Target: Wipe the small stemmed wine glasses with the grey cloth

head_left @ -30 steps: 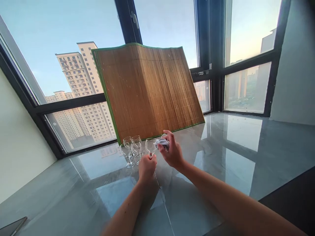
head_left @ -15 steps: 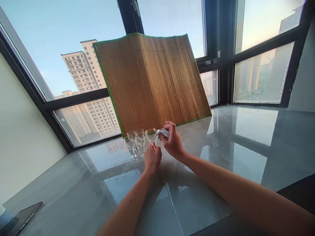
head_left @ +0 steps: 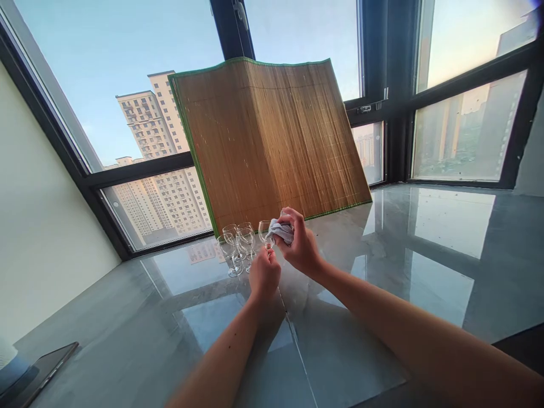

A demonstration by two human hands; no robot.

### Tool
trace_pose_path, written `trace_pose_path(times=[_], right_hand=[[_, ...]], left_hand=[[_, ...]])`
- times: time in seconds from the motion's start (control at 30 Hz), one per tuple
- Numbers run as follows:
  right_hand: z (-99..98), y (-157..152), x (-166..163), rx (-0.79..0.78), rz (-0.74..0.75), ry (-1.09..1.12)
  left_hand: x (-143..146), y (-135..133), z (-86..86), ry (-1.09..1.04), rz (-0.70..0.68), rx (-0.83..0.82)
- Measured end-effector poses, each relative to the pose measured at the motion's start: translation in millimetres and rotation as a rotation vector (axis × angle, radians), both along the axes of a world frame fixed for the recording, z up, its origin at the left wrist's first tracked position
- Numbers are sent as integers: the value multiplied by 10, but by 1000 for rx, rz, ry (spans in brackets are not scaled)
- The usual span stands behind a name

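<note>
My left hand (head_left: 266, 272) is closed round the stem of a wine glass (head_left: 262, 229), whose bowl points up. In my right hand (head_left: 300, 243) is a bunched white cloth (head_left: 281, 231), pressed against the right side of that bowl and covering part of it. Just left of my left hand, several more stemmed wine glasses (head_left: 233, 249) stand upright in a close group. My left fingers hide the lower stem and foot of the held glass.
Behind the glasses a brown slatted mat (head_left: 272, 141) with green edging leans against the window. Glossy grey tiles (head_left: 340, 351) form the surface below. A dark phone (head_left: 51, 368) lies at the lower left, beside a pale blue and white object (head_left: 11, 365) cut off by the frame.
The cloth has moved left onto the glass bowl and now covers more of it. My left hand still grips the stem. The whole view has shifted slightly.
</note>
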State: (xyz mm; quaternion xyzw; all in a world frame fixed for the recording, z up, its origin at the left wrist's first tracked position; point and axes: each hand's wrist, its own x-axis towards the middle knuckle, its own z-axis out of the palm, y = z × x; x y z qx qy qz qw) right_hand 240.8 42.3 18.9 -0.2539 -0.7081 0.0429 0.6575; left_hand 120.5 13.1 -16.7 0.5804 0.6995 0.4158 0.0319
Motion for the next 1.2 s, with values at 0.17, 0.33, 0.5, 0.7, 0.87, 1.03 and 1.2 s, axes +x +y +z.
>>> trace_pose_path(times=[0.17,0.33,0.5,0.7,0.87,1.03,1.2], right_hand=[[27,-5,31,0,-44,24],[-20,5,21,-35,-78,10],[-36,-25,13,-17,-63,-30],[-25,-31,64,-37,-39,-36],[-93,66,75,-68,-78,132],[-208,264,56,-116,-97,230],[-262,313,39,-159,-70,200]], left_hand=[[1,47,-92,-46,-59,-10],[7,46,-93,-47,-62,-13],[5,8,-63,4,-19,-37],[-46,-18,-26,153,-13,-62],[-70,-6,-17,249,-38,-86],[-81,-4,-32,269,-63,-112],[-94,8,-64,218,-52,-109]])
